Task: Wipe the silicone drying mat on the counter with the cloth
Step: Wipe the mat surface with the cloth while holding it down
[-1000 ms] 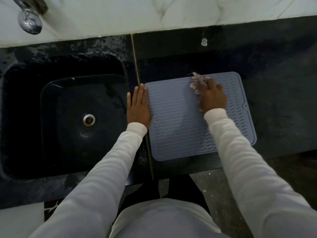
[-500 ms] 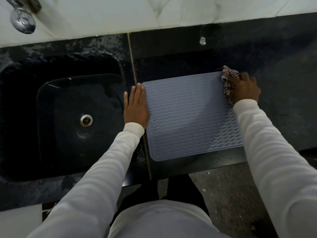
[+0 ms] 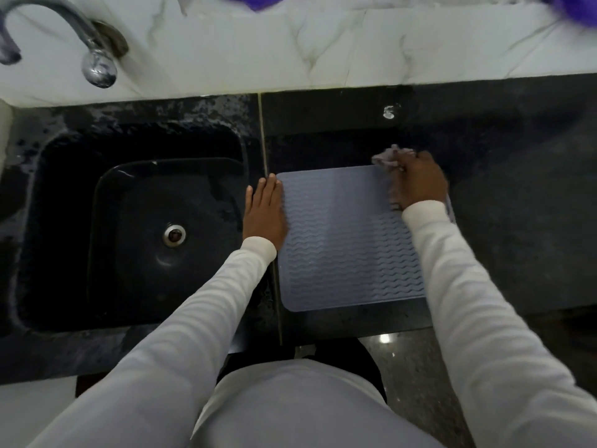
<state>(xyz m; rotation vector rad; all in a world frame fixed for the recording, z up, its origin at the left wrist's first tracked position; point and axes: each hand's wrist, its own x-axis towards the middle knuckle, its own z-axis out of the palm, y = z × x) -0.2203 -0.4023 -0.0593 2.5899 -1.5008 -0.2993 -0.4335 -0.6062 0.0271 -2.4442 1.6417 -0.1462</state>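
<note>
Your counter (image 3: 504,221) is dark and wet near the sink (image 3: 135,227), which holds no dishes, only a drain (image 3: 174,235) and some water shine. The mat (image 3: 342,240) lies flat just right of the sink, near the front edge. Your left hand (image 3: 265,211) lies flat with fingers together, pressing the mat's left border. Your right hand (image 3: 420,182) grips the bunched cloth (image 3: 386,158) at the far right corner, partly off the mat. I think the mat could slide on the wet stone if you lift the left hand, and a wide stroke would wipe the counter instead.
</note>
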